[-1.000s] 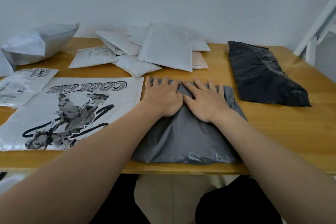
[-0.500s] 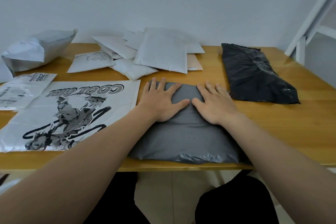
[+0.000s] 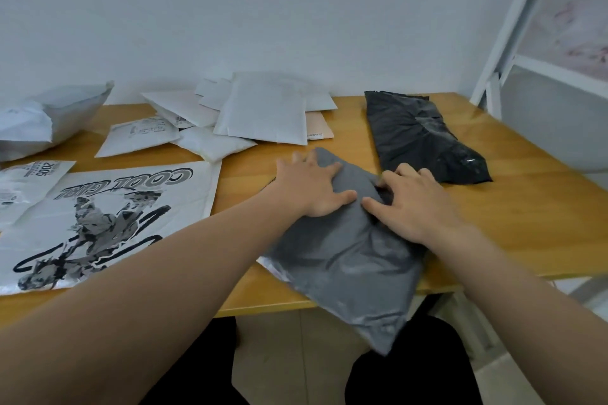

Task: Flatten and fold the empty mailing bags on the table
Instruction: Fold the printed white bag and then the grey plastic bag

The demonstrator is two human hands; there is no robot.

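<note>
A grey mailing bag (image 3: 348,260) lies askew on the wooden table (image 3: 526,227), one corner hanging past the front edge. My left hand (image 3: 312,187) presses flat on its far left part, fingers spread. My right hand (image 3: 414,204) presses on its right side, fingers straight and the thumb near a crease in the middle. A black mailing bag (image 3: 418,138) lies flat just beyond my right hand. To the left a white bag printed "COOL GIRL" (image 3: 98,220) is spread flat.
A heap of white padded envelopes (image 3: 263,112) sits at the back middle. A crumpled white bag (image 3: 49,118) lies at the far left, a labelled white bag (image 3: 23,184) beside it. A white metal frame (image 3: 513,26) stands past the table's right end.
The grey bag has turned clockwise and slid, so a corner now hangs over the front edge. Both hands moved with it and stay pressed on it. The view shifted left.
</note>
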